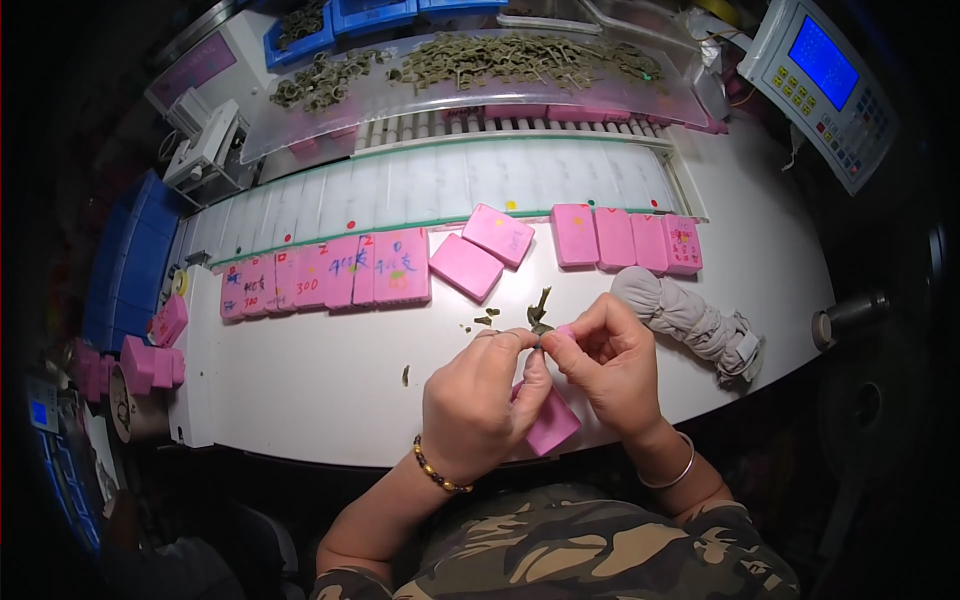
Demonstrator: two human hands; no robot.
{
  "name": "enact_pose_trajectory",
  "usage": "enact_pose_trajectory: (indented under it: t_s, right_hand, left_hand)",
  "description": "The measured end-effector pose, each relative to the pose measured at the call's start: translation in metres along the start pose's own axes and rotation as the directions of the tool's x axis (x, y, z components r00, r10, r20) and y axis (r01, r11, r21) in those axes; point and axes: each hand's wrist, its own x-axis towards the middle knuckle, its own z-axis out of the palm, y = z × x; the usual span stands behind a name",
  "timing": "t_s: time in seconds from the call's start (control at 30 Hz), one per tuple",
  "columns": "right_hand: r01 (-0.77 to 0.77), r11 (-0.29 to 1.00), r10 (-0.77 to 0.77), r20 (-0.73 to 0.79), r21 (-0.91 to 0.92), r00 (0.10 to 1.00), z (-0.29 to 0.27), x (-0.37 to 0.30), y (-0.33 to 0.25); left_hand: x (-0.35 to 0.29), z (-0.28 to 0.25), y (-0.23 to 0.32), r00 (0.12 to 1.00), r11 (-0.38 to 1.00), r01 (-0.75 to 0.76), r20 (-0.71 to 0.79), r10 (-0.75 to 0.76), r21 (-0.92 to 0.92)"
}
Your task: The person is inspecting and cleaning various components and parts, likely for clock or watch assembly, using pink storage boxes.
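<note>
Fingertips together near the table's front, my left hand [478, 398] and my right hand [612, 372] are both closed in a pinch. Between them is a small greenish-brown dried plant piece [540, 318], its crinkled tip pointing away from me. A speck of blue and a bit of pink show at the fingertips, too small to name. Below the hands lies a pink block [552, 424], partly covered by my left hand. Dark plant crumbs [486, 319] lie just beyond the left fingers, and one sliver [405, 376] rests farther left.
Pink blocks with handwritten marks [325, 275] line a white slotted conveyor [430, 180]; two loose ones [467, 267] lie nearer. Several more [620, 240] stand at right beside a grey cloth bundle [690, 322]. Behind, a clear tray [400, 120] bears heaped dried stems. A keypad display [825, 90] stands far right.
</note>
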Motion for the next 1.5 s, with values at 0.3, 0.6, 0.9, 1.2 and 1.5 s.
enact_pose_trajectory:
  t_s: [0.3,0.6,0.9,1.2,1.5]
  right_hand:
    - [0.139,0.956,-0.144,-0.003,-0.26,0.99,0.003,-0.006,-0.006]
    - [0.252,0.899,-0.262,0.023,-0.357,0.965,0.004,-0.01,-0.004]
    - [0.393,0.801,-0.393,0.099,-0.452,0.914,0.005,-0.008,-0.005]
    - [0.356,0.843,-0.345,0.104,-0.402,0.933,0.003,-0.006,-0.01]
    - [0.497,0.682,-0.48,0.183,-0.536,0.858,0.001,-0.004,-0.013]
  left_hand:
    - [-0.004,0.003,-0.003,0.996,0.993,-0.087,-0.023,0.089,0.074]
    - [-0.007,0.001,-0.002,0.999,1.0,0.011,-0.049,-0.012,-0.014]
    - [-0.01,0.003,-0.007,0.988,0.979,0.117,-0.085,-0.132,-0.17]
    - [-0.004,-0.013,-0.008,0.904,0.84,0.428,0.161,-0.397,-0.333]
    - [0.001,-0.024,-0.012,0.8,0.562,0.599,0.428,-0.42,-0.57]
